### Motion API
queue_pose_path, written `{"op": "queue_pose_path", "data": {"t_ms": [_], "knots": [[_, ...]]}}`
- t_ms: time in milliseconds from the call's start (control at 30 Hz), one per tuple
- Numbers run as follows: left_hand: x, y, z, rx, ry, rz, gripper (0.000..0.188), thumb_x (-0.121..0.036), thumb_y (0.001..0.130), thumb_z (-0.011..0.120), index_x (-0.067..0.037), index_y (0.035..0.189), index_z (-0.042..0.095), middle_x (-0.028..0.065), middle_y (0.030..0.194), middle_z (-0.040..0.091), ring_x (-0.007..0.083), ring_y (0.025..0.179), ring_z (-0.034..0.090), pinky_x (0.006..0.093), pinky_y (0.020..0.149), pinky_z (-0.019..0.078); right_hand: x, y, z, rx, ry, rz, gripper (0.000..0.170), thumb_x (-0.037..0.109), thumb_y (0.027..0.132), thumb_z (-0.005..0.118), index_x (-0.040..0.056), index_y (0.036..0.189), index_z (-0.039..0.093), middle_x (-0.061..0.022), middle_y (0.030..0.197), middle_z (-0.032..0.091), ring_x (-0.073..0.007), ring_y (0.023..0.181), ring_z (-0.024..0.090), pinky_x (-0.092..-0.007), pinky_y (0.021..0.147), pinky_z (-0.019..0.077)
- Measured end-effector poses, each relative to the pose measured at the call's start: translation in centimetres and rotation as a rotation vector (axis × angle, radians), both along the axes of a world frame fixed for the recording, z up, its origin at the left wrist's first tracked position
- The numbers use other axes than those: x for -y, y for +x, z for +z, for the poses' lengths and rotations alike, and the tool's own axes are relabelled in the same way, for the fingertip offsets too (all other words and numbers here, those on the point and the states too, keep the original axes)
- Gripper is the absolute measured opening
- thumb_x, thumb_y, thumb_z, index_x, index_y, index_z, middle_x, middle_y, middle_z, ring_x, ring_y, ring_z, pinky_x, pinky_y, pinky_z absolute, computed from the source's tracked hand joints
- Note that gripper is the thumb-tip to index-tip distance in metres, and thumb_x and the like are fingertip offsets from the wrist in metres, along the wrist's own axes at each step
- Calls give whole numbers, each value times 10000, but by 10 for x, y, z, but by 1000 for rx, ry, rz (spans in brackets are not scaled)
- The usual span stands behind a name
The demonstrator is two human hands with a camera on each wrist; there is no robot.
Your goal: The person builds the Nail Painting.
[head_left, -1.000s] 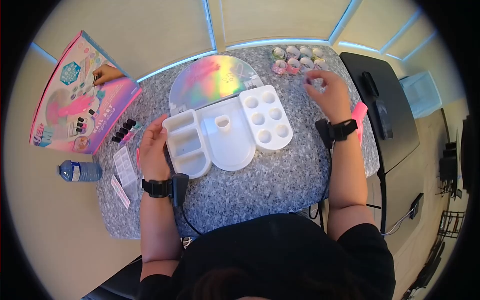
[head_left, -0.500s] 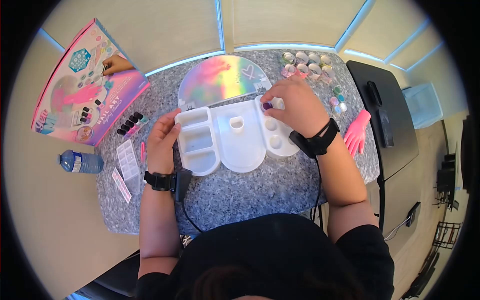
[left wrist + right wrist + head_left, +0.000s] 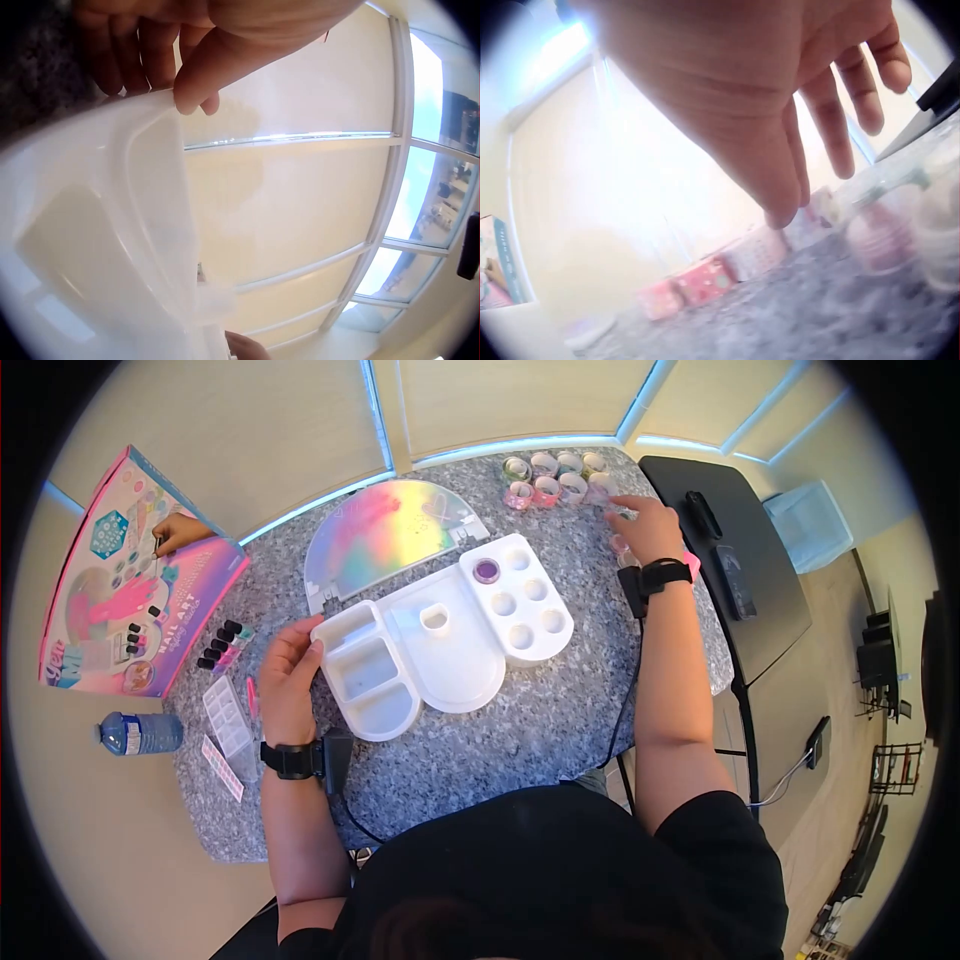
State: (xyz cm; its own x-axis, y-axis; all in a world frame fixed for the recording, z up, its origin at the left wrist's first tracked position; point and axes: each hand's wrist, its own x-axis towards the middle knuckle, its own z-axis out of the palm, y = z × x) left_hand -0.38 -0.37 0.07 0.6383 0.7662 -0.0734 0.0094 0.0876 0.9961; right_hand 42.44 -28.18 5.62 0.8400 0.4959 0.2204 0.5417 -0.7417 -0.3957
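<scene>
A white tray [image 3: 447,675] has three compartments on its left and round wells on its right. My left hand [image 3: 290,695] pinches its left edge; in the left wrist view, the thumb of that hand [image 3: 232,45] lies on the tray's rim [image 3: 139,112]. A small purple pot [image 3: 487,570] sits in the upper-left well. My right hand [image 3: 655,532] hovers by small pots [image 3: 619,544], partly hiding them. In the right wrist view, the fingers of this hand [image 3: 780,97] reach down, holding nothing visible, beside a pink pot [image 3: 885,236].
Rolls of stickers [image 3: 546,491] stand at the back. Behind the tray lies an iridescent half-round panel [image 3: 390,540]. At left are a printed box [image 3: 140,580], polish bottles [image 3: 225,645], a clear compartment case [image 3: 228,715] and a water bottle [image 3: 140,733]. A black table [image 3: 740,580] adjoins on the right.
The purple pot went from my right hand into the tray's upper-left well. My right hand let go and moved right to the small pots. My left hand stayed at the tray's edge.
</scene>
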Motion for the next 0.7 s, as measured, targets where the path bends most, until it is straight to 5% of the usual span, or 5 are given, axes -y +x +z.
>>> {"op": "queue_pose_path", "data": {"t_ms": [133, 467, 567, 633, 700], "knots": [[4, 1, 3, -7, -13, -26, 300, -43, 1049, 671, -16, 1347, 687, 99, 1300, 731, 177, 1217, 670, 333, 1099, 493, 8, 14, -14, 110, -153, -220, 369, 354, 892, 829, 251, 1247, 830, -74, 1165, 818, -281, 1102, 769, -427, 956, 599], [3, -1, 5, -21, -41, -44, 295, -77, 1048, 697, -21, 1337, 689, 98, 1274, 733, 170, 1188, 673, 325, 1076, 501, 6, 9, -7, -28, -47, -132, 346, 283, 845, 848, 163, 1169, 829, -74, 1124, 821, -297, 1046, 783, -410, 894, 603], [4, -1, 6, -17, -34, -42, 288, -84, 1055, 691, -20, 1335, 689, 96, 1264, 733, 170, 1182, 675, 323, 1072, 501, 0, -21, 16, 8, 104, 144, 313, 238, 846, 866, 116, 1131, 822, -73, 1091, 822, -275, 1010, 777, -397, 883, 588], [3, -1, 5, -16, -31, -40, 284, -84, 1058, 686, -20, 1334, 690, 95, 1263, 733, 171, 1181, 676, 322, 1072, 502, -10, -54, 34, -57, 222, 532, 273, 200, 842, 882, 102, 1088, 814, -61, 1079, 816, -258, 997, 747, -399, 879, 573], [4, -1, 4, -18, -27, -44, 281, -85, 1061, 682, -19, 1334, 690, 95, 1262, 733, 171, 1180, 676, 322, 1071, 502, -17, -78, 40, -77, 219, 623, 262, 184, 834, 883, 104, 1073, 814, -57, 1077, 810, -267, 1019, 728, -408, 909, 561]]}}
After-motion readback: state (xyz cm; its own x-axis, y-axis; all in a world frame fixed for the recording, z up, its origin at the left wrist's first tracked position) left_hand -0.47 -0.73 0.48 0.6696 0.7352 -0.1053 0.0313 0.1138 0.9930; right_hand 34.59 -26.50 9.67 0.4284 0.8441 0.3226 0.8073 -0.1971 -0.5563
